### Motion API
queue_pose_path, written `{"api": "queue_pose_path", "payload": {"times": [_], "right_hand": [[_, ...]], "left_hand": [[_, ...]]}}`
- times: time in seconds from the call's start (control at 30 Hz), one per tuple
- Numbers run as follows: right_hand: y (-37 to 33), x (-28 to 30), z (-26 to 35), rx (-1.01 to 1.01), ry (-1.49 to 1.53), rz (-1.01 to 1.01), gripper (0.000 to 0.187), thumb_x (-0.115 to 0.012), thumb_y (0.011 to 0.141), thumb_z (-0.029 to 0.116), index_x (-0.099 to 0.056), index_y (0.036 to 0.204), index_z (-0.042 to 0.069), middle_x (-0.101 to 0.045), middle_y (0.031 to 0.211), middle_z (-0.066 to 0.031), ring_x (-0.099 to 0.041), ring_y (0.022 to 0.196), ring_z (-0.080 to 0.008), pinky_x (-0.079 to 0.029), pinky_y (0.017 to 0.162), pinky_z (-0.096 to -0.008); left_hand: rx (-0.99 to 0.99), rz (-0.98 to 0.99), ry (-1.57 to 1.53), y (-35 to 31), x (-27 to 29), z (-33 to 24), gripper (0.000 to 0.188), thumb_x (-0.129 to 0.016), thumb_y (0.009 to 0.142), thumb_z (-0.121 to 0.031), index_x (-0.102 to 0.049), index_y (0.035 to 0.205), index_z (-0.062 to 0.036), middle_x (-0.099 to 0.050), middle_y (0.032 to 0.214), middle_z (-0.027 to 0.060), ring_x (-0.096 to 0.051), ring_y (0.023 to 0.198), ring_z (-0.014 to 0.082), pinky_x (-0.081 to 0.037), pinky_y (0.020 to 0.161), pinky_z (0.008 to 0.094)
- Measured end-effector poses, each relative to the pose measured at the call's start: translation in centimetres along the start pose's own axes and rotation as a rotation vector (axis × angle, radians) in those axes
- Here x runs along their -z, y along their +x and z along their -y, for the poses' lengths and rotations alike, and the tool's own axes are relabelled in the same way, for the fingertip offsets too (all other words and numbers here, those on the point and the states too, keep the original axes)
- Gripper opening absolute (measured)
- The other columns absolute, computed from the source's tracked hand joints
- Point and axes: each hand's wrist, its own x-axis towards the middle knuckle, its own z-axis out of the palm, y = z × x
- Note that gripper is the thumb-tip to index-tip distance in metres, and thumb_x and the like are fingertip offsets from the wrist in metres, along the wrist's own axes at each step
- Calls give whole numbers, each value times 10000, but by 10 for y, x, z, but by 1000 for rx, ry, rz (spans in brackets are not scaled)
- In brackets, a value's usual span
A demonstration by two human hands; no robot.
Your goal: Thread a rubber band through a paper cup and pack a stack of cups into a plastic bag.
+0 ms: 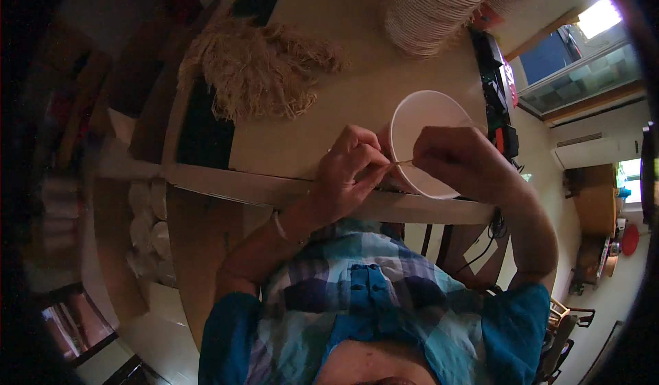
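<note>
- Two hands meet at the cup [429,107], which sits at the table's near edge, right of centre; I cannot tell whether it is tilted.
- Left hand [351,172]: I see thumb and fingertips pinched together on a thin strand [403,162], just beside the rim.
- Right hand [458,155]: fingers curled closed, the strand's other end running in; its fingertips are hidden from me.
- Only a short, straight span shows between them, before the cup's mouth; I judge the close grip keeps it taut and controlled.
- Far left lies a loose fibre heap [264,69], probably kept there within reach but off the working spot.
- Far right, a ribbed stack [436,14] stands beyond the cup, likely aside for elbow room.
- Beneath is a tan board [295,148] over dark green cloth [206,131].
- Around the room, I see a bright window [596,21] and a cabinet [594,153] at right.
</note>
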Motion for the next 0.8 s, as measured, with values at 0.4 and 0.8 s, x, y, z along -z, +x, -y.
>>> {"api": "queue_pose_path", "payload": {"times": [0.4, 0.8], "right_hand": [[1, 2, 3, -49, -109, 28, 43, -580, 902, 46, -581, 902, 3, -571, 803, -24, -521, 775, -64, -450, 701, -236], [2, 3, 15, -30, -219, -8, 68, -606, 890, 61, -605, 951, 32, -533, 695, -5, -524, 691, -54, -453, 659, -231]], "left_hand": [[154, 74, -238, 4, -3, -7, 265, -671, 804, 5, -626, 1060, -51, -522, 1009, 82, -599, 848, 152, -521, 725, 283], [145, 86, -268, 8, -2, -1, 147, -674, 802, -9, -638, 940, -47, -530, 963, 90, -599, 848, 176, -525, 714, 293]]}}
